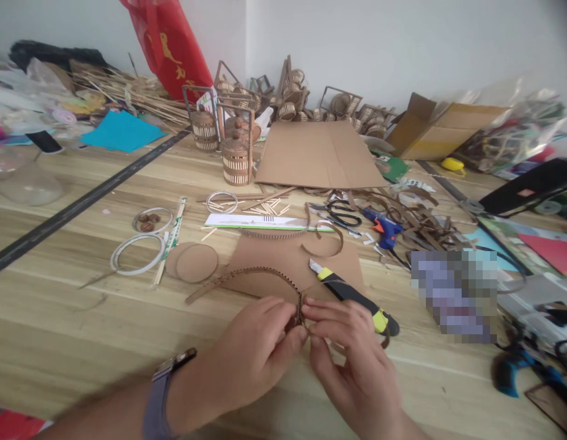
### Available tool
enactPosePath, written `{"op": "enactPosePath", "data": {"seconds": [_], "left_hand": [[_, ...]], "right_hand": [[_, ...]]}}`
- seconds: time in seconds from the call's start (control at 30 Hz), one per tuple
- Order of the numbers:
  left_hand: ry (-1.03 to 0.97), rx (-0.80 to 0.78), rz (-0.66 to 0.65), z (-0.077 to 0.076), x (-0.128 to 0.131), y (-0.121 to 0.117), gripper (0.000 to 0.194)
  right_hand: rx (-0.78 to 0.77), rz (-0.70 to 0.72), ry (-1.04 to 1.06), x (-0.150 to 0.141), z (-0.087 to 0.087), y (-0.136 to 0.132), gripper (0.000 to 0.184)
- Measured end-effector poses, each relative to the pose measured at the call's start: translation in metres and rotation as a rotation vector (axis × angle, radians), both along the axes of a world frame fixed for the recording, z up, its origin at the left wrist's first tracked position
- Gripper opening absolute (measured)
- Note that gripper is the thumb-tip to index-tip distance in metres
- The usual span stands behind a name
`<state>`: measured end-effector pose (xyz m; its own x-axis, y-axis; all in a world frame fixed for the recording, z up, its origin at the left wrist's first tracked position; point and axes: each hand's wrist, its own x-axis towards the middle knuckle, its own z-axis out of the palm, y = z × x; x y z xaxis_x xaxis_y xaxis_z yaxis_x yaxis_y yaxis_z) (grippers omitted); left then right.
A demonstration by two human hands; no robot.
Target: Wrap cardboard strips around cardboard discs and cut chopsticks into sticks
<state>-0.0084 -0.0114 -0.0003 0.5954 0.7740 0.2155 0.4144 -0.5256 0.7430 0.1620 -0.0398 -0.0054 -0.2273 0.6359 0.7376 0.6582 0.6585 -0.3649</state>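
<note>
Both hands meet near the front of the table, pinching a narrow brown corrugated cardboard strip [260,271] on edge. My left hand [260,342] has thumb and fingers closed on it, and my right hand [347,348] grips it from the other side. One length of the strip curves away to the left; the pinched part is largely hidden by fingers. Just beyond my right hand lies a black and yellow utility knife [347,293], blade out, on a cardboard sheet [274,256]. Another corrugated strip [274,234] and a curled strip [329,244] lie farther back.
Left are two cardboard discs [197,263], white rings [139,253] and a chopstick packet [170,241]. Scissors [342,214], a blue glue gun [386,229] and brown scraps [421,214] lie right. Small lidded buckets [237,159] stand behind, beside a large cardboard sheet [317,153].
</note>
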Motion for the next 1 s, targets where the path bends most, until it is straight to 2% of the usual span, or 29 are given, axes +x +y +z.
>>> {"op": "enactPosePath", "data": {"seconds": [0.13,0.43,0.53,0.63,0.77,0.87,0.93,1.0], "left_hand": [[-0.010,-0.085,0.030,-0.002,0.000,-0.002,0.025],[-0.006,-0.086,0.124,-0.001,0.003,-0.003,0.022],[0.009,-0.120,0.115,-0.004,0.004,-0.004,0.023],[0.041,-0.085,0.120,-0.006,0.004,-0.006,0.023],[0.073,-0.017,0.115,-0.006,0.001,-0.005,0.021],[0.075,0.026,0.071,-0.004,-0.003,-0.001,0.021],[0.069,0.026,0.038,-0.002,-0.005,0.001,0.022],[0.056,-0.014,0.020,0.001,-0.006,0.003,0.023]], "right_hand": [[0.034,-0.002,-0.045,0.000,-0.003,-0.001,0.018],[0.042,-0.043,-0.081,-0.002,-0.008,-0.002,0.014],[0.025,-0.042,-0.058,-0.005,-0.008,-0.002,0.016],[0.005,-0.033,-0.027,-0.006,-0.005,-0.002,0.017],[-0.053,-0.005,0.013,-0.001,0.001,0.001,0.018],[-0.174,0.029,0.094,0.006,0.002,0.003,0.014],[-0.242,0.031,0.149,0.009,0.002,0.003,0.013],[-0.238,0.015,0.150,0.009,0.001,0.002,0.012]]}}
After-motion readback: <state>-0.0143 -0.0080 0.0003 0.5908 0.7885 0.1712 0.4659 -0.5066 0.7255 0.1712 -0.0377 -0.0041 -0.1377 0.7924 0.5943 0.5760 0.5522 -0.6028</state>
